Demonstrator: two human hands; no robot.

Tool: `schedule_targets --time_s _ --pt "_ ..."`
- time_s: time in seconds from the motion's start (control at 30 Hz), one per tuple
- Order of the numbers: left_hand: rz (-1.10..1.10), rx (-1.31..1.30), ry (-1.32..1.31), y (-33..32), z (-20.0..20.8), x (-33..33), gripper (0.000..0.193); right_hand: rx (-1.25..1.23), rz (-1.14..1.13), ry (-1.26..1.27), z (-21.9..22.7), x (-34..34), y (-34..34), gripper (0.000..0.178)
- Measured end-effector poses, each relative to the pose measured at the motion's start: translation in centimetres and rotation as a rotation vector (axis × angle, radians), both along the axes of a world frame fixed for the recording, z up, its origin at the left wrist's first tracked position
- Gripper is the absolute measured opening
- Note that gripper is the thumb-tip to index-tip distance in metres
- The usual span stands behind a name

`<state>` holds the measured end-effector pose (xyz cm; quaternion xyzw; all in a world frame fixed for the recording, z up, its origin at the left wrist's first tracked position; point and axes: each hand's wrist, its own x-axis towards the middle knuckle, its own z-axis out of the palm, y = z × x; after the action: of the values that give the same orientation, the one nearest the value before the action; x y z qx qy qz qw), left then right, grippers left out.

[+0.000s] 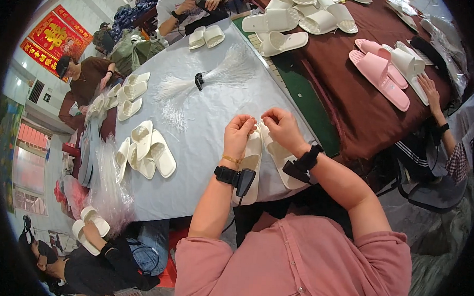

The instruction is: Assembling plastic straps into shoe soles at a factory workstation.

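Observation:
A pair of white slippers lies at the near edge of the table in front of me, the left slipper (254,154) beside the right slipper (276,155). Over the far end of the left one, my left hand (239,133) is closed in a pinch. My right hand (285,131) pinches close beside it, above the other slipper. Fingertips of both hands nearly meet; whatever thin thing they may hold is too small to make out. Beyond them lies a bundle of thin clear-white strands (224,77), bound with a black tie (198,81).
White slippers (152,149) sit at the left of the grey-covered table (194,183), and another pair (206,37) at its far end. A brown-covered table (323,72) on the right bears white and pink slippers (378,74). Co-workers surround the tables; one hand (92,234) holds slippers at lower left.

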<state>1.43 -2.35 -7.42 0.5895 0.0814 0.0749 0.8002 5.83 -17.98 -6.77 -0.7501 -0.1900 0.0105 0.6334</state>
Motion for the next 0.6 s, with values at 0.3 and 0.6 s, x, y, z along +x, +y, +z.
schedule_targets --time_s 0.3,0.6 --pt "-0.013 -0.017 0.015 -0.03 -0.2 0.07 0.008 0.025 -0.009 -0.028 0.28 -0.38 -0.01 0.014" --pt "-0.014 -0.005 0.025 -0.09 -0.17 0.12 0.007 0.01 -0.012 -0.051 0.45 -0.46 -0.08 0.015"
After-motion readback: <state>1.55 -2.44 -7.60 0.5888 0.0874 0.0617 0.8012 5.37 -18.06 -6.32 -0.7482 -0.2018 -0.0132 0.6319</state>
